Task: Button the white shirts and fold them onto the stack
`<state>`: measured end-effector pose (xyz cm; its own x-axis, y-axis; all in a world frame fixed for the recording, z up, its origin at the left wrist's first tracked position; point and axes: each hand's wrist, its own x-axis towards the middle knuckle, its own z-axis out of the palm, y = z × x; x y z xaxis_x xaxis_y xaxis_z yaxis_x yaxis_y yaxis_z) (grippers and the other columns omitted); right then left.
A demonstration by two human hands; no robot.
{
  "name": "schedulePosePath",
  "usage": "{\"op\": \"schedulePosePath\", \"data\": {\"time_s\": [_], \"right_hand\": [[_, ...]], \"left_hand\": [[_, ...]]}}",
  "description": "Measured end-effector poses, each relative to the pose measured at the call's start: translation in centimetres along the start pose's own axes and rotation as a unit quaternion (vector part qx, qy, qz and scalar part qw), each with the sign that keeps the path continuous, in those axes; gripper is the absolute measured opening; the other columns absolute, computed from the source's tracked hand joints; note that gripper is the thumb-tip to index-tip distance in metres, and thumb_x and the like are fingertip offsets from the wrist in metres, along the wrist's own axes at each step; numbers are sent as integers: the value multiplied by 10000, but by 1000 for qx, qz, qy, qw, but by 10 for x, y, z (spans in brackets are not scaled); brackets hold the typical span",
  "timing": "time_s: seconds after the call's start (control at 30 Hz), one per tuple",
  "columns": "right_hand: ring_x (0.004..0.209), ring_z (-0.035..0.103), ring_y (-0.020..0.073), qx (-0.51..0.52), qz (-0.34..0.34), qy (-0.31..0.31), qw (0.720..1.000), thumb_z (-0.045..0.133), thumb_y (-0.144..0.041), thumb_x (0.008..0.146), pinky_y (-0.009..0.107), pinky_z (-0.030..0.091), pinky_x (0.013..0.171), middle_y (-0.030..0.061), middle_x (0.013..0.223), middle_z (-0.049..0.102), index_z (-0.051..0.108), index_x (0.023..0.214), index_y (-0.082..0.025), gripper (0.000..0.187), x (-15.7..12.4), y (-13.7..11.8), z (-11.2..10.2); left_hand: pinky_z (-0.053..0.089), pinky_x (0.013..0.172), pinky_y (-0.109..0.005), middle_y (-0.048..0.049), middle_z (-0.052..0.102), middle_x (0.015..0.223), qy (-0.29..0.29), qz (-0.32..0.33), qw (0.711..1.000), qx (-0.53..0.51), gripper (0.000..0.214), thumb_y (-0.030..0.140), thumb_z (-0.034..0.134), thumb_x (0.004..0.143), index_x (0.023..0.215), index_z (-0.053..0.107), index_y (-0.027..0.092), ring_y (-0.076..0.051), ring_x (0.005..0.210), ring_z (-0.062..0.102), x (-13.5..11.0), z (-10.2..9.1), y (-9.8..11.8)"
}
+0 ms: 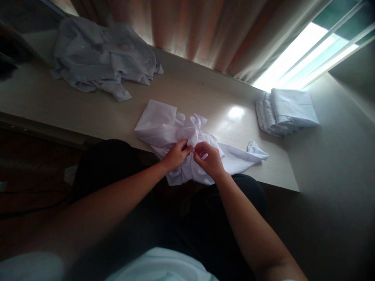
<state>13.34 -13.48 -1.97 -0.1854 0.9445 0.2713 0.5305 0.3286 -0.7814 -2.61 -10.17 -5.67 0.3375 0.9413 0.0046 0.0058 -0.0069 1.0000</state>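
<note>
A white garment, apparently a shirt or coat, lies crumpled in front of me and hangs partly over the near edge of the desk. One sleeve stretches out to the right and ends in a gathered cuff. My left hand pinches the cloth near the garment's middle, thumb and fingers closed. Right beside it, my right hand has thumb and forefinger pinched together on the same cloth. Whatever small detail sits between the fingertips is too fine to make out.
The pale wooden desk runs along a curtain. A loose heap of white clothes lies at the back left. Folded white clothes are stacked at the right, by the wall and a bright window. My knees are under the desk edge.
</note>
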Motion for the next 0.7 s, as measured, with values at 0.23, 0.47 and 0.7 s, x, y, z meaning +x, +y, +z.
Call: {"op": "schedulePosePath", "data": {"time_s": [0.23,0.47,0.7], "right_hand": [[653,618,142,-6,-2,-3,1000,604,-240,804,265,518,628,4,741,654,608,874,-221,74,1,-1,-1],[665,620,144,-9,-10,24,1000,613,-232,806,270,530,641,2,750,662,615,896,-229,90,0,-1,-2],[658,614,139,-17,-23,46,999,619,-245,834,271,535,658,9,763,668,637,913,-223,84,0,-3,-3]], "left_hand": [[350,597,-259,19,540,681,-13,-18,999,-35,202,342,575,838,813,614,146,-127,640,462,0,-2,7],[413,695,-268,-3,633,779,-34,-21,995,-88,153,266,591,789,872,631,145,-147,735,550,0,-4,13],[411,724,-266,-10,629,820,-36,-9,995,-89,173,293,586,815,902,619,147,-150,773,548,-1,-4,17]]}}
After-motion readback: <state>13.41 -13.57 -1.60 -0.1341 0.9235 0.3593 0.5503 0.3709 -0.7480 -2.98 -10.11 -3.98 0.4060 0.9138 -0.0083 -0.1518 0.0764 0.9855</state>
